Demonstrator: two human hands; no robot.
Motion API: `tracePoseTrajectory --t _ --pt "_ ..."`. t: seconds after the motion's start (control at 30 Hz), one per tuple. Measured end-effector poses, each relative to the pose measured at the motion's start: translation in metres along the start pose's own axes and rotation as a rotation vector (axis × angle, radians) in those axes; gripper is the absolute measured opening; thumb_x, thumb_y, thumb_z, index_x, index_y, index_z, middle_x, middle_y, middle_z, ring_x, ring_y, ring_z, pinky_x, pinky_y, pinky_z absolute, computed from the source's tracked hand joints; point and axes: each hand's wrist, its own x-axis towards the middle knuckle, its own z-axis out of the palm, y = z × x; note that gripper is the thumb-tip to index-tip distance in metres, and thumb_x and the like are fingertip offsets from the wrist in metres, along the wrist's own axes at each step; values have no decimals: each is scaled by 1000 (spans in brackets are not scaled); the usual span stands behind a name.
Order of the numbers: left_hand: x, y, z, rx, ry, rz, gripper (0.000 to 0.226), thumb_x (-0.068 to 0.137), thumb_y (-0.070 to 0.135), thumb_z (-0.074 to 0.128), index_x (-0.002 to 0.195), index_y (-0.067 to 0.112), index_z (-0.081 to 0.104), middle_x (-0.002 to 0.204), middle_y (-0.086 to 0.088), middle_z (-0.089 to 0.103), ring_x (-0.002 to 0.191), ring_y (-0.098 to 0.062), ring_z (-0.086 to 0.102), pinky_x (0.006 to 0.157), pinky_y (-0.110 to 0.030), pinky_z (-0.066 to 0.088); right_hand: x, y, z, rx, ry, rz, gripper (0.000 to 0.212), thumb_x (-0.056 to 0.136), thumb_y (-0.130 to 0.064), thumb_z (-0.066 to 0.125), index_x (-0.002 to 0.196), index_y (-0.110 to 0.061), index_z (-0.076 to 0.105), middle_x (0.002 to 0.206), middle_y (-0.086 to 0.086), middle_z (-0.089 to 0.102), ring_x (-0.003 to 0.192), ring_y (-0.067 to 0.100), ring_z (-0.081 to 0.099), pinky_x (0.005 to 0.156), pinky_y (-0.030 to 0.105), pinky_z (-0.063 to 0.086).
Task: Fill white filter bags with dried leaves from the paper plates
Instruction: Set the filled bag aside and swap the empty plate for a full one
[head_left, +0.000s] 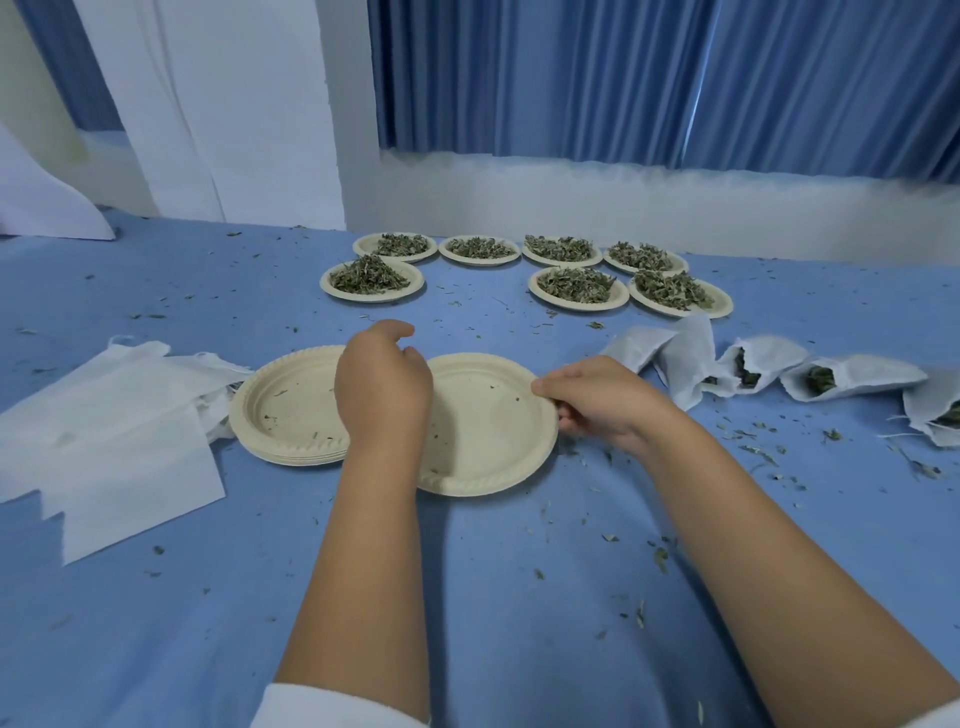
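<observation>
An empty paper plate (483, 415) lies in front of me on the blue cloth. My right hand (597, 397) pinches its right rim. My left hand (382, 384) hovers over the plate's left edge with fingers loosely curled, holding nothing. To the left sits a stack of empty plates (288, 410). Several plates heaped with dried leaves (371, 280) stand in two rows at the back. Flat white filter bags (114, 431) are piled at the left. Filled bags (748, 369) with leaves showing lie at the right.
Leaf crumbs (660, 558) are scattered over the blue cloth (493, 597). A white wall ledge (623, 208) and blue curtains run behind the plates. A white sheet (47, 208) lies at the far left corner.
</observation>
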Motion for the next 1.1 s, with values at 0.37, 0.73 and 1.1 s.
tracePoseTrajectory --t 0.37,0.73,1.1 --pt "2 6 -15 -141 91 6 29 95 15 50 119 19 67 123 3 65 115 -13 55 82 -17 32 6 -8 46 623 -140 70 11 96 -4 55 86 -5 59 56 -1 47 42 5 35 38 13 30" --pt "6 1 -21 -89 39 -26 31 94 15 50 121 15 66 125 0 65 117 -17 56 88 -24 37 6 -7 112 789 -385 -37 41 92 12 50 133 14 45 108 25 65 89 25 68 76 29 57" --pt "0 3 -6 -119 -200 -28 33 94 14 49 123 14 65 118 -3 67 101 -21 63 90 -33 49 36 10 42 -699 405 -555 39 94 -6 45 129 -14 62 142 5 50 135 21 40 105 25 29"
